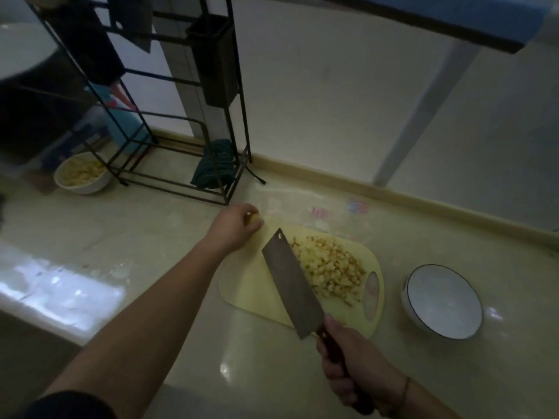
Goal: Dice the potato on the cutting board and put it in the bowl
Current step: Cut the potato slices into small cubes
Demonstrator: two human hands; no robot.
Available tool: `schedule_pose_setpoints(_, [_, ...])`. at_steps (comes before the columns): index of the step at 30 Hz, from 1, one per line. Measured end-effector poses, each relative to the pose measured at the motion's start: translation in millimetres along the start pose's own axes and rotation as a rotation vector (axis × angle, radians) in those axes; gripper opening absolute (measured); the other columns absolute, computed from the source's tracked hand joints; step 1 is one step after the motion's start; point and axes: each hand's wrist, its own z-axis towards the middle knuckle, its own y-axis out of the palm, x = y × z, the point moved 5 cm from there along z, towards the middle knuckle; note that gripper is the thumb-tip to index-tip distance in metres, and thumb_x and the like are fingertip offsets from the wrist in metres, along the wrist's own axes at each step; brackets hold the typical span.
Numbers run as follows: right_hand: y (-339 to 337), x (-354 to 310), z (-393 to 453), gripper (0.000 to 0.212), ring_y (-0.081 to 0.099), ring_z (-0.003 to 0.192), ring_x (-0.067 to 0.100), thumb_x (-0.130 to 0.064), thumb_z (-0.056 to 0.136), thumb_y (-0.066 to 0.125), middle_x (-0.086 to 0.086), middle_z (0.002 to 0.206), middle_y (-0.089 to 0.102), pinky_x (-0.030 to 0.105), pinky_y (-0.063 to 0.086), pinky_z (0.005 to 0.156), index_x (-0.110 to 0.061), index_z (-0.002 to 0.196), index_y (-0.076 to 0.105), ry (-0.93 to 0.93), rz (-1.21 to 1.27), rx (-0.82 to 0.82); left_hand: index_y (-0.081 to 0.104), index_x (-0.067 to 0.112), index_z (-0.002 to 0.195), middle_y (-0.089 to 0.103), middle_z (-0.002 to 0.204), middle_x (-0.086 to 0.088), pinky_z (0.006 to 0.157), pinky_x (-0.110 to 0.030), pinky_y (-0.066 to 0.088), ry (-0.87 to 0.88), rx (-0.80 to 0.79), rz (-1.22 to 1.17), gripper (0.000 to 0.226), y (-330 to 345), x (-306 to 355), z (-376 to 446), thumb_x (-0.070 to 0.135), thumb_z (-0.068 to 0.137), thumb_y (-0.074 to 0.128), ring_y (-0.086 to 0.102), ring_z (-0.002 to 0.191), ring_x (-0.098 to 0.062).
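Observation:
A pile of diced potato (328, 269) lies on the right half of the pale yellow cutting board (251, 285). My right hand (354, 367) grips the dark handle of a cleaver (292, 282), whose blade lies tilted over the board just left of the pile. My left hand (234, 228) is at the board's far left corner, its fingers curled round a small potato piece (255, 219). An empty white bowl (443, 302) with a dark rim stands to the right of the board.
A second bowl (82, 173) holding potato pieces sits at the far left of the counter. A black wire rack (181, 122) with a green cloth (216, 164) stands behind the board. The raised counter edge (393, 193) runs along the wall.

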Motion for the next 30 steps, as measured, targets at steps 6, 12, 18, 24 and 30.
schedule_pose_setpoints(6, [-3.6, 7.4, 24.3, 0.051, 0.022, 0.037, 0.011, -0.063, 0.087, 0.042, 0.006, 0.055, 0.028, 0.014, 0.021, 0.042, -0.015, 0.071, 0.047, -0.018, 0.0, 0.014, 0.063, 0.019, 0.127, 0.056, 0.112, -0.006, 0.086, -0.032, 0.045, -0.072, -0.052, 0.094, 0.038, 20.5, -26.4, -33.7, 0.04, 0.095, 0.062, 0.059, 0.102, -0.025])
schedule_pose_setpoints(12, [-21.8, 3.4, 23.7, 0.053, 0.02, 0.041, 0.011, -0.064, 0.087, 0.042, 0.005, 0.054, 0.031, 0.017, 0.02, 0.044, -0.013, 0.073, 0.046, -0.084, -0.06, 0.092, 0.059, 0.016, 0.131, 0.051, 0.119, -0.006, 0.089, -0.033, 0.047, -0.082, -0.019, 0.096, 0.048, 34.3, -19.6, -62.1, 0.047, 0.094, 0.063, 0.058, 0.102, -0.025])
schedule_pose_setpoints(18, [20.6, 1.2, 29.3, 0.05, 0.028, 0.036, 0.013, -0.06, 0.095, 0.037, 0.001, 0.049, 0.032, 0.019, 0.022, 0.044, -0.018, 0.069, 0.04, -0.211, -0.191, 0.191, 0.057, 0.011, 0.129, 0.049, 0.121, -0.007, 0.091, -0.035, 0.047, -0.137, -0.027, 0.097, 0.047, 36.3, -25.6, -86.1, 0.039, 0.092, 0.066, 0.058, 0.105, -0.027])
schedule_pose_setpoints(24, [54.8, -15.3, 40.0, 0.058, 0.052, 0.053, 0.021, -0.056, 0.096, 0.032, 0.006, 0.059, 0.056, 0.034, 0.044, 0.056, -0.015, 0.057, 0.046, -0.411, -0.559, 0.388, 0.048, 0.016, 0.147, 0.047, 0.141, -0.008, 0.102, -0.03, 0.043, 0.075, -0.15, 0.083, 0.061, 26.6, -15.5, -80.5, 0.011, 0.089, 0.065, 0.054, 0.122, -0.027])
schedule_pose_setpoints(30, [70.5, -20.9, 47.5, 0.054, 0.048, 0.05, 0.018, -0.055, 0.097, 0.031, 0.002, 0.06, 0.05, 0.024, 0.036, 0.045, -0.018, 0.06, 0.044, -0.38, -0.52, 0.371, 0.061, 0.011, 0.125, 0.051, 0.118, -0.01, 0.086, -0.034, 0.049, 0.056, -0.095, 0.081, 0.04, 34.9, -12.4, -80.1, 0.009, 0.086, 0.065, 0.061, 0.097, -0.031])
